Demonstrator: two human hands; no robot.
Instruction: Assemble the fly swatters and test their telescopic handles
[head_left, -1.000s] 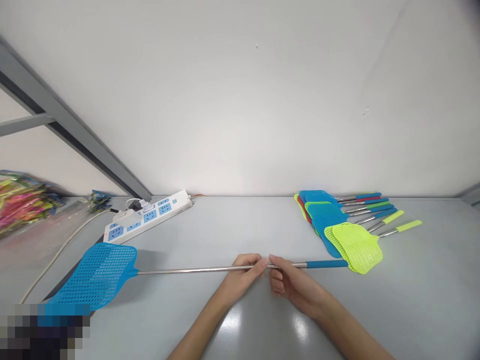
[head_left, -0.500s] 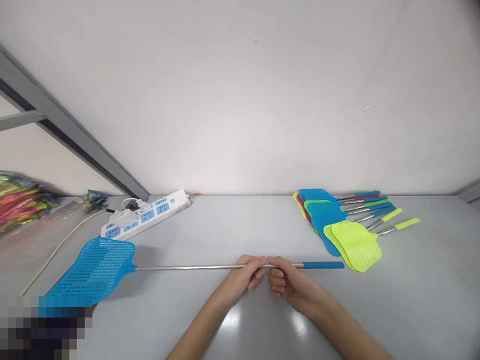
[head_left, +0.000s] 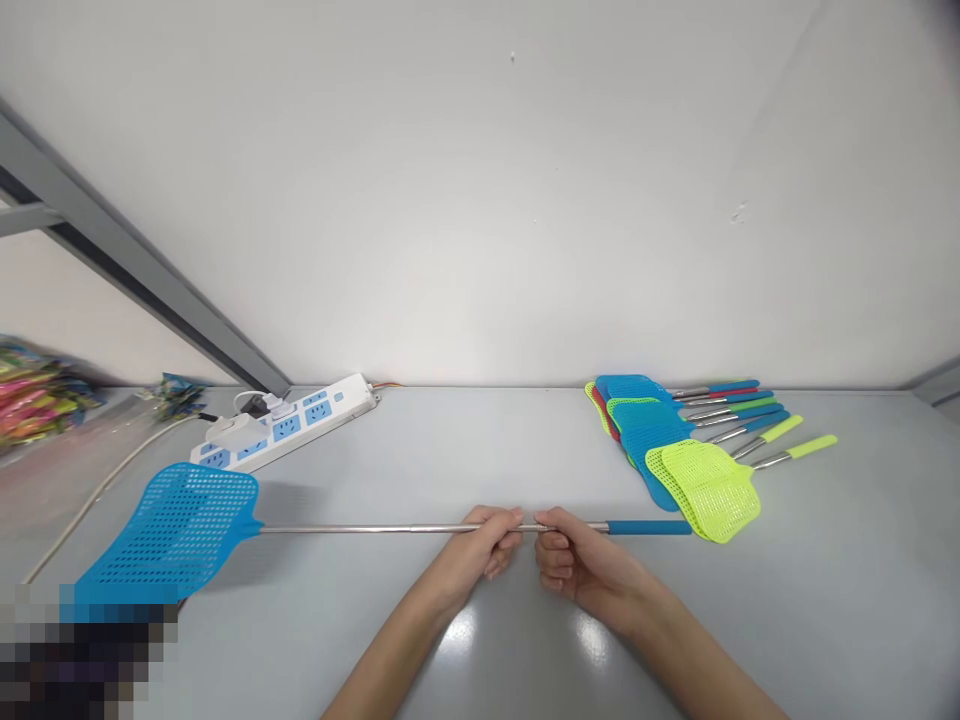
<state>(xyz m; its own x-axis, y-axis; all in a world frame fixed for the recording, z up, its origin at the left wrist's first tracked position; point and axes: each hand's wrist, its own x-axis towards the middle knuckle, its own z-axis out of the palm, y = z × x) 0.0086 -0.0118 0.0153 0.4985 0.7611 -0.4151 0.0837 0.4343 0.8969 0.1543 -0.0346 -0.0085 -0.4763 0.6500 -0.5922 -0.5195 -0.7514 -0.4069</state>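
A blue fly swatter (head_left: 184, 525) with a long metal telescopic rod lies level across the view, its perforated head at the left and its blue grip at the right. My left hand (head_left: 484, 550) is closed around the middle of the rod. Close beside it, my right hand (head_left: 574, 555) pinches the thicker rod section near the blue grip. A short stretch of bare rod shows between the two hands. To the right, a pile of fly swatters (head_left: 709, 490) in yellow-green, blue, green and red lies with short rods, handles pointing right.
A white power strip (head_left: 300, 430) with plugs and a cable lies at the back left. Packaged items in shiny wrapping (head_left: 45, 395) sit at the far left. A pale wall (head_left: 480, 220) rises behind the grey table (head_left: 465, 450). The lower left corner is pixelated.
My hands are slightly farther apart, with the left hand and swatter head shifted a little left. More rod shows between the hands. The view has also shifted slightly.
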